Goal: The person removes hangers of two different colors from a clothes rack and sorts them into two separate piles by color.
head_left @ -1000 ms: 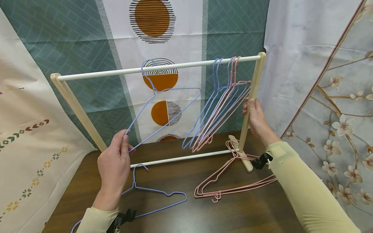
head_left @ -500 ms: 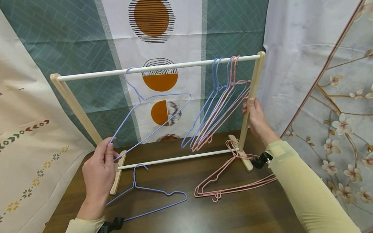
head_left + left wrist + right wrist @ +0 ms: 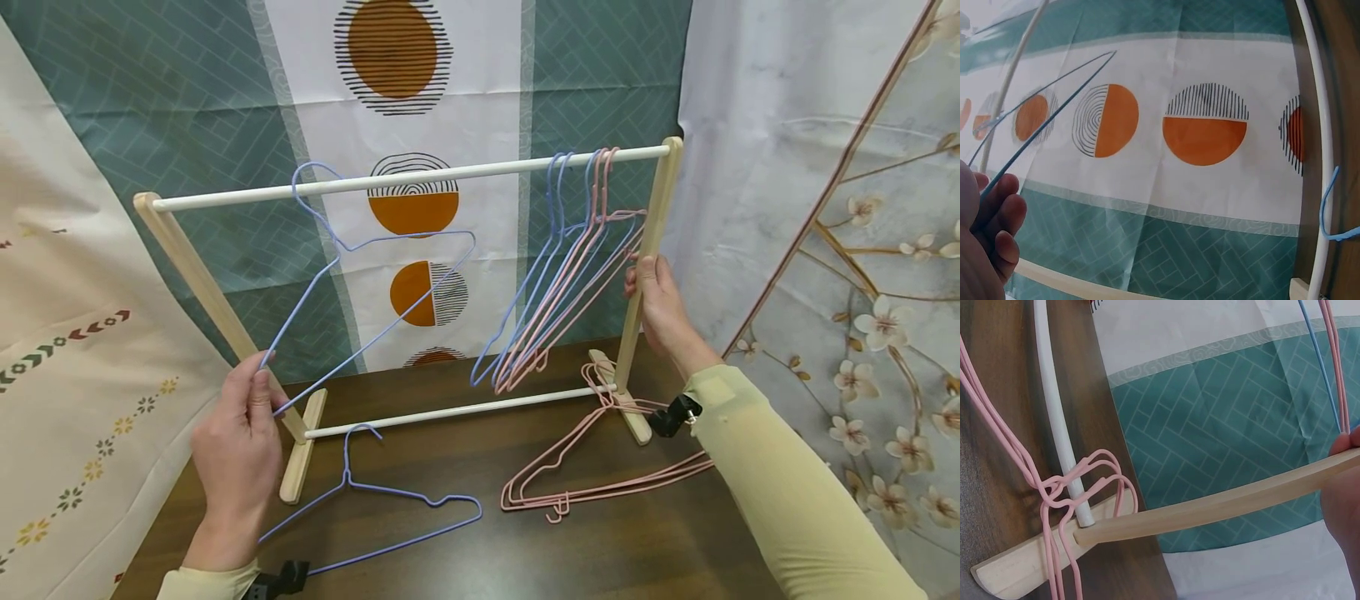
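Note:
In the head view my left hand (image 3: 236,450) pinches a blue wire hanger (image 3: 405,237) by one shoulder end. The hanger slants up to the right, its hook arching above the white top rail (image 3: 450,172) near the left post (image 3: 198,279). Curled fingers (image 3: 1007,212) grip the thin wire in the left wrist view. My right hand (image 3: 663,304) holds the wooden right post (image 3: 658,200) of the rack partway up. Just left of that hand, several blue and pink hangers (image 3: 558,292) hang bunched on the rail.
Another blue hanger (image 3: 390,490) lies on the dark wooden table (image 3: 450,567) before the rack. Several pink hangers (image 3: 585,492) lie at the right, their hooks around the lower rail (image 3: 1063,431) and foot (image 3: 1013,569). Patterned cloths (image 3: 600,92) hang behind and on both sides.
My left hand has moved left with the blue hanger, its hook shifting along the top rail toward the left post. My right hand stays on the right post.

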Available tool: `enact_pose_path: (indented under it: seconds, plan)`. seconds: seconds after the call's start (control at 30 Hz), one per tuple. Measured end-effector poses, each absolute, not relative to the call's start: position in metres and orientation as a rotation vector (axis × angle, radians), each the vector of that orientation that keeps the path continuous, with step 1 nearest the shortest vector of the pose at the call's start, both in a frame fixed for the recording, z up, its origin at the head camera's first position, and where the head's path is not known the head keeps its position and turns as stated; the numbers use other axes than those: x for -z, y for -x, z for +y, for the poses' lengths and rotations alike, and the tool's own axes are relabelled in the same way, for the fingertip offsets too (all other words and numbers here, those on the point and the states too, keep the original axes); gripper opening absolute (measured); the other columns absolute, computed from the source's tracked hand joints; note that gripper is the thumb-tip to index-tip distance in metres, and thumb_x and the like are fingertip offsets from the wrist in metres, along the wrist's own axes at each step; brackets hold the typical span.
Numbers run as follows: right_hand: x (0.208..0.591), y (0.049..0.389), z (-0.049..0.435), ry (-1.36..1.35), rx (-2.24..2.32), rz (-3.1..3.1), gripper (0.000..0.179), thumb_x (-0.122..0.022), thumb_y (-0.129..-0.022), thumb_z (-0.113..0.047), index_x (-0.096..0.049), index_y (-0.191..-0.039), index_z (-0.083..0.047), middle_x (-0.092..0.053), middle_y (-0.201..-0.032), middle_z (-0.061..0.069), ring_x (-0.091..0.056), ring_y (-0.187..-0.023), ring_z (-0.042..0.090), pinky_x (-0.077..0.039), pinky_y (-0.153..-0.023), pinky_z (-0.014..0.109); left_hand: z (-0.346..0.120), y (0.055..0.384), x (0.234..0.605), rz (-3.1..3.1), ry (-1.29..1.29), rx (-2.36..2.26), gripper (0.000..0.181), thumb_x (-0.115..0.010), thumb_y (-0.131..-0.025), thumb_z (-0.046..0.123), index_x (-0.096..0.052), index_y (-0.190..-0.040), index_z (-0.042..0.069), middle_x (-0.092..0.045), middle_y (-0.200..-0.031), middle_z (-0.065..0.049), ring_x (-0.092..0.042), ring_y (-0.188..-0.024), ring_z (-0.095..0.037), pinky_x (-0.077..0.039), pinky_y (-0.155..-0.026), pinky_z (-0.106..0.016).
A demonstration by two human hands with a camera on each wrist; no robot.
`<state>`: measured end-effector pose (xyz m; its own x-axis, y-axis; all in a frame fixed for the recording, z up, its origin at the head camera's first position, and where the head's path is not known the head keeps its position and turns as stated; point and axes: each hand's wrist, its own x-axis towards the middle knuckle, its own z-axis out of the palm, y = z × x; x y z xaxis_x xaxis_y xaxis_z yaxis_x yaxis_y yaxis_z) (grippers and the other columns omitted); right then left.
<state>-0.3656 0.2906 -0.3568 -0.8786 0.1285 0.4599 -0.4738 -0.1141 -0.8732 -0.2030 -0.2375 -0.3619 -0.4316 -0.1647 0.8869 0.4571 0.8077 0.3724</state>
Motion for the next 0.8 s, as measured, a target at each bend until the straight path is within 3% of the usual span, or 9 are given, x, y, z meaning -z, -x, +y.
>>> enact_pose_path:
  seconds: [0.17, 0.33, 0.47, 0.7, 0.8]
  plan:
    - [0.357, 0.366, 0.29, -0.38, -2.046, -1.765, 0.032, -0.04, -0.116, -0.042, -0.048, -0.133, -0.015, -0.044, -0.1, 0.005, -0.043, -0.095, 0.017, -0.042, -0.089, 0.025, -0.241, 0.199, 0.357, -1.888, 0.174, 0.706, 0.023, -0.065, -0.111, 0.004, -0.076, -0.131, 0.004, -0.073, -0.074, -0.011, -0.044, -0.078, 0.028, -0.04, -0.063, -0.021]
    - [0.358, 0.367, 0.291, -0.385, -2.053, -1.752, 0.04, -0.041, -0.116, -0.042, -0.046, -0.138, -0.009, -0.043, -0.1, 0.005, -0.043, -0.094, 0.018, -0.042, -0.088, 0.026, -0.246, 0.198, 0.354, -1.857, 0.178, 0.693, 0.022, -0.065, -0.111, 0.005, -0.076, -0.13, 0.002, -0.074, -0.074, -0.012, -0.043, -0.077, 0.026, -0.033, -0.06, -0.014]
    - [0.358, 0.367, 0.292, -0.382, -2.056, -1.753, 0.045, -0.041, -0.116, -0.043, -0.044, -0.14, -0.005, -0.043, -0.1, 0.005, -0.043, -0.094, 0.018, -0.042, -0.088, 0.026, -0.249, 0.196, 0.352, -1.85, 0.178, 0.719, 0.022, -0.063, -0.113, 0.008, -0.076, -0.13, 0.001, -0.072, -0.074, -0.014, -0.045, -0.079, 0.028, -0.031, -0.065, -0.008]
    - [0.358, 0.366, 0.289, -0.371, -2.044, -1.772, 0.037, -0.041, -0.116, -0.042, -0.047, -0.137, -0.012, -0.044, -0.1, 0.004, -0.043, -0.096, 0.018, -0.042, -0.089, 0.026, -0.263, 0.187, 0.355, -1.867, 0.208, 0.796, 0.02, -0.065, -0.111, 0.005, -0.078, -0.126, 0.0, -0.065, -0.077, 0.023, -0.051, -0.075, 0.024, -0.035, -0.067, -0.006]
    - [0.356, 0.366, 0.289, -0.37, -2.046, -1.76, 0.041, -0.041, -0.116, -0.041, -0.045, -0.138, -0.007, -0.044, -0.1, 0.004, -0.043, -0.095, 0.018, -0.042, -0.089, 0.026, -0.27, 0.181, 0.356, -1.873, 0.217, 0.832, 0.02, -0.064, -0.111, 0.003, -0.078, -0.125, -0.002, -0.062, -0.079, 0.03, -0.053, -0.075, 0.022, -0.036, -0.068, -0.005]
